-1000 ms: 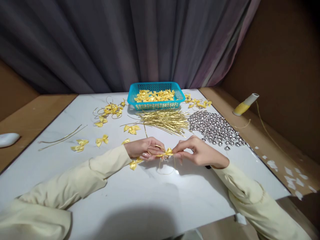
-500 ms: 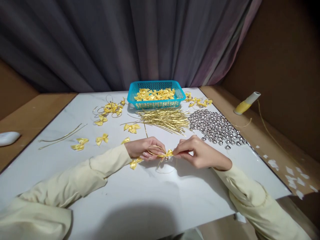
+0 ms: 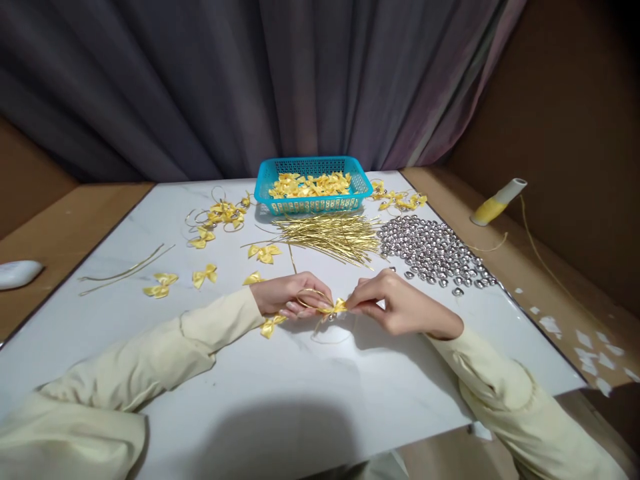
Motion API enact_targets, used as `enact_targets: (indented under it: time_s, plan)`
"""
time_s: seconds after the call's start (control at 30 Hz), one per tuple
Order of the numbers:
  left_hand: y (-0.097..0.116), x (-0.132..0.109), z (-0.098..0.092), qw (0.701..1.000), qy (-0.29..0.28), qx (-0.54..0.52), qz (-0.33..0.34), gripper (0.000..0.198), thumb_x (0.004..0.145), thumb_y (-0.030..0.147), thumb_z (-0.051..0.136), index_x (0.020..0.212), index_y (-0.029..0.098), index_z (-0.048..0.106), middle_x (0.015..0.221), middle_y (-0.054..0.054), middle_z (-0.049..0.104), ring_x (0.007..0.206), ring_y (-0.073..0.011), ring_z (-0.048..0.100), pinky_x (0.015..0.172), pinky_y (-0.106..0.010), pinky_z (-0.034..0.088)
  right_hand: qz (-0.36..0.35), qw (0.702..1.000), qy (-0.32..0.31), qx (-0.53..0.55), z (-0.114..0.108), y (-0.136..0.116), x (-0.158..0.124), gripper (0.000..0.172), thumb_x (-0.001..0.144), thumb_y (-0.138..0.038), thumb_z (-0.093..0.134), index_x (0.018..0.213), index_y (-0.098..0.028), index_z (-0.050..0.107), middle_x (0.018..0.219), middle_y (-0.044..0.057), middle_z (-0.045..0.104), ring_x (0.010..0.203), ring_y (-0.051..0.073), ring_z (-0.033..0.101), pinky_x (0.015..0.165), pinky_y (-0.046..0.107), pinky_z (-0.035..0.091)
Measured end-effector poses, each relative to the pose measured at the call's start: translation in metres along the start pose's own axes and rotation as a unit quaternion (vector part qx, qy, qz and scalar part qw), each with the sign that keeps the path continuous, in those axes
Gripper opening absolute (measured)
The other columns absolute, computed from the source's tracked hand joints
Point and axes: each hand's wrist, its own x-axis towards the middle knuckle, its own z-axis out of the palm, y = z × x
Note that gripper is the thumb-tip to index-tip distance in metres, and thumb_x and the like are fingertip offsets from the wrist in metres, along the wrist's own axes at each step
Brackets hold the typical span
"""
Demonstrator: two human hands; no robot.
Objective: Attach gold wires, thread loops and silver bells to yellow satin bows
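Observation:
Between my two hands, just over the table, is a yellow ribbon bow [image 3: 339, 305] with a small silver bell [image 3: 331, 317] hanging beneath it. My left hand [image 3: 296, 297] is closed on the bow's left side, and a loop of gold twist tie [image 3: 313, 291] curves over its fingers. Thumb and forefinger of my right hand [image 3: 395, 303] pinch the bow's right end. Another yellow bow [image 3: 271, 326] lies on the table under my left wrist, and one more [image 3: 254, 278] lies just behind it.
A blue basket [image 3: 312, 206] of yellow bows stands at the back. In front lies a pile of gold twist ties [image 3: 333, 239], with many silver bells [image 3: 435, 250] to its right. Finished-looking bows with loops [image 3: 220, 217] lie back left. A thread spool [image 3: 499, 202] stands right, near paper scraps [image 3: 585, 347].
Both hands keep their hold on the bow with hardly any movement. The bell below it has shifted slightly, and the view has tilted a little.

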Motion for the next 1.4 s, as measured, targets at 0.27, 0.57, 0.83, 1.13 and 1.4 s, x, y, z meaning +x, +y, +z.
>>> enact_targets:
  time_s: [0.27,0.57,0.83,1.13,1.4]
  plan:
    - [-0.002,0.0,-0.001,1.0,0.011,-0.014,0.007,0.013,0.076,0.022,0.062,0.071,0.011,0.065,0.041,0.004,0.043,0.029,-0.0006,0.016,0.023,-0.008,0.017,0.033,0.997,0.002,0.075,0.004,0.005,0.002,0.022,0.075,-0.007,0.049,0.08,-0.012,0.07,0.069,0.004,0.067,0.056,0.01,0.052,0.054,0.021,0.04]
    - [0.001,-0.002,0.0,0.999,0.028,-0.035,0.025,0.013,0.077,0.021,0.06,0.07,0.011,0.063,0.039,0.006,0.04,0.028,-0.0005,0.014,0.023,-0.008,0.017,0.077,0.99,-0.004,0.118,-0.002,0.005,0.004,0.016,0.082,-0.019,0.052,0.085,-0.012,0.066,0.057,0.001,0.064,0.053,0.011,0.055,0.054,0.022,0.041]
    - [0.004,0.0,0.003,0.995,0.05,-0.061,0.052,0.013,0.076,0.016,0.058,0.064,0.011,0.06,0.036,0.007,0.038,0.027,-0.0009,0.012,0.022,-0.008,0.018,0.106,0.989,-0.031,0.1,-0.011,0.003,0.001,0.021,0.085,-0.019,0.049,0.069,-0.014,0.061,0.06,0.002,0.065,0.055,0.011,0.057,0.056,0.022,0.04]
    - [0.001,0.001,0.001,0.991,0.056,-0.085,0.082,0.007,0.075,0.015,0.059,0.07,0.012,0.061,0.036,0.008,0.038,0.027,-0.0016,0.014,0.023,-0.007,0.019,0.109,0.987,-0.049,0.111,-0.004,0.006,0.003,0.021,0.088,-0.027,0.047,0.078,-0.014,0.06,0.062,0.001,0.063,0.054,0.01,0.052,0.052,0.02,0.037]
    - [0.001,0.001,0.001,0.99,0.061,-0.085,0.097,0.01,0.076,0.017,0.058,0.068,0.011,0.059,0.038,0.007,0.039,0.028,-0.0008,0.014,0.024,-0.007,0.019,0.11,0.987,-0.056,0.103,-0.004,0.006,0.003,0.026,0.086,-0.022,0.048,0.063,-0.013,0.058,0.05,-0.001,0.054,0.045,0.007,0.043,0.046,0.019,0.031]
